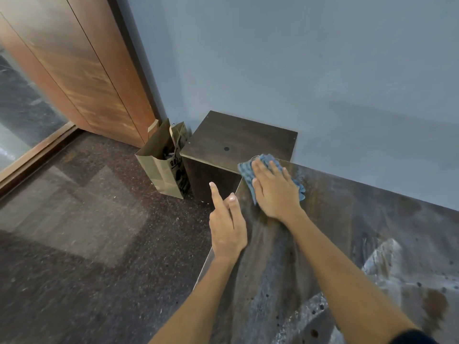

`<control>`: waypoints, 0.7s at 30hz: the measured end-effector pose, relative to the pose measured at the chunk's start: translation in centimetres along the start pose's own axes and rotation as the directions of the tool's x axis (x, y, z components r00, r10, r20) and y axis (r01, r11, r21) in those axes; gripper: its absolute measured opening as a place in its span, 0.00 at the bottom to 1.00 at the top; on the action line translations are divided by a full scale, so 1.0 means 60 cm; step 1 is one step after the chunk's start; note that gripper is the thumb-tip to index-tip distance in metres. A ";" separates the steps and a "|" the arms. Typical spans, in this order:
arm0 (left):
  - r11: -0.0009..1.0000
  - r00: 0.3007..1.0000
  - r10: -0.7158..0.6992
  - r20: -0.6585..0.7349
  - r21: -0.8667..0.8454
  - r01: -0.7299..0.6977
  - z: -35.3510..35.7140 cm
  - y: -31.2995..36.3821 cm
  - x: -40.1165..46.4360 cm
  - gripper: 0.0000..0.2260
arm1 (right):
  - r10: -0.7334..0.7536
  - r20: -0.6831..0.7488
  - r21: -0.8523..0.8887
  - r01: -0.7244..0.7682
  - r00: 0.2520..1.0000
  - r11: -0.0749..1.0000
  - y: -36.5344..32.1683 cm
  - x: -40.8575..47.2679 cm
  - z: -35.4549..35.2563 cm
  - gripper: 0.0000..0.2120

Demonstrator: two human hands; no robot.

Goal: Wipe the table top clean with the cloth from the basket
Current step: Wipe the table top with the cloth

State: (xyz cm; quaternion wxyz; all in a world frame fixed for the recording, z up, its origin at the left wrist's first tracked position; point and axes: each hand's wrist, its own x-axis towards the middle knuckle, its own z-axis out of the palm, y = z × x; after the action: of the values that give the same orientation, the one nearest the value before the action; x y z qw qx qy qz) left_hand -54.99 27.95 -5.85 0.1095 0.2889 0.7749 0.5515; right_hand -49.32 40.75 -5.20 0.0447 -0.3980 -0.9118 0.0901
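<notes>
Pressing flat, the right hand (274, 192) pins the blue cloth (248, 170) to the table top (347, 244) — left hand (227, 224) empty, loosely open.

cloth (248, 170) on table (347, 244) far corner | cabinet (238, 140) behind | bag (164, 167) left of cabinet

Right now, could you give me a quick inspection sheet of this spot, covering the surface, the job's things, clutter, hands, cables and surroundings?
Surface: dark table top, streaked and speckled, pale smears toward the near right.
Job's things: blue cloth flat at the table's far left corner; no basket seen.
Clutter: nothing seen on the table.
Hands: right hand presses the cloth with straight fingers; left hand rests at the table's left edge, index finger raised.
Cables: nothing seen.
Surroundings: low dark cabinet, paper bag on the floor, blue wall, wooden door.
</notes>
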 end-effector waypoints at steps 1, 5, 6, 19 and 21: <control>1.000 1.000 0.003 0.005 -0.005 -0.003 0.000 0.001 -0.001 0.28 | 0.076 0.002 0.003 -0.076 0.997 0.997 -0.006 0.015 -0.001 0.24; 1.000 1.000 0.017 -0.006 -0.001 -0.017 0.002 0.000 0.000 0.24 | 0.119 -0.001 0.028 -0.119 0.993 0.992 -0.031 0.030 0.002 0.25; 1.000 1.000 0.016 -0.017 -0.009 -0.016 0.002 -0.001 0.000 0.24 | 0.045 -0.002 0.025 -0.045 0.999 0.999 -0.032 0.017 0.003 0.24; 1.000 0.998 -0.011 -0.067 -0.015 0.010 0.006 -0.006 0.001 0.23 | 0.243 -0.024 0.002 -0.243 0.970 0.970 0.046 -0.009 -0.017 0.25; 1.000 0.998 0.008 -0.067 -0.020 -0.010 0.007 -0.009 0.003 0.25 | 0.166 -0.020 0.008 -0.166 0.986 0.986 0.030 -0.003 -0.015 0.24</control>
State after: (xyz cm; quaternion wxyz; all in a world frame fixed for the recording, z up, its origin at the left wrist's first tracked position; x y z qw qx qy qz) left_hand -55.10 28.28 -6.47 0.0838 0.2726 0.7712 0.5692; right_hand -47.75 41.94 -4.68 0.0476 -0.4734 -0.8747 0.0922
